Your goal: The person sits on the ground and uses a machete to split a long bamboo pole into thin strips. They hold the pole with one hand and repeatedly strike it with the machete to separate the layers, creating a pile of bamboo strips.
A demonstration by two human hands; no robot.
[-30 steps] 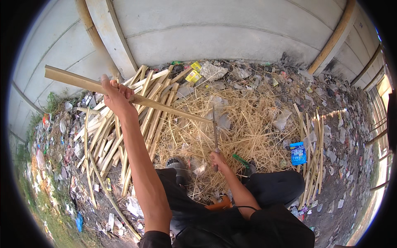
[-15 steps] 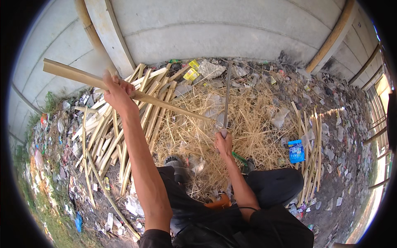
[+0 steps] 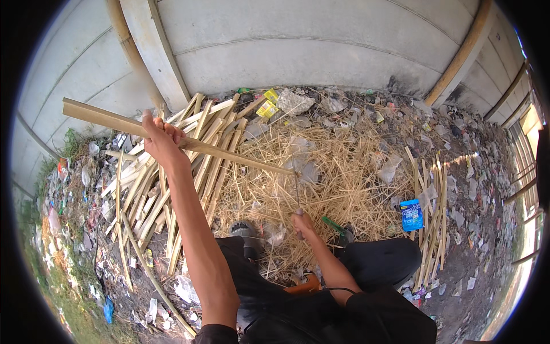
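Clearly closed left grip around strip

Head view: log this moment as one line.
left hand: holds wood strip | right hand: grips knife, near strip tip | around: shavings, stick pile

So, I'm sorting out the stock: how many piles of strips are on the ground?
2: a large pile on the left, partly hidden by the left forearm, and a smaller pile on the right, beside the blue packet. Others may be hidden.

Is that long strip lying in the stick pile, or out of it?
Out: the strip is gripped in the left hand and crosses over the stick pile.
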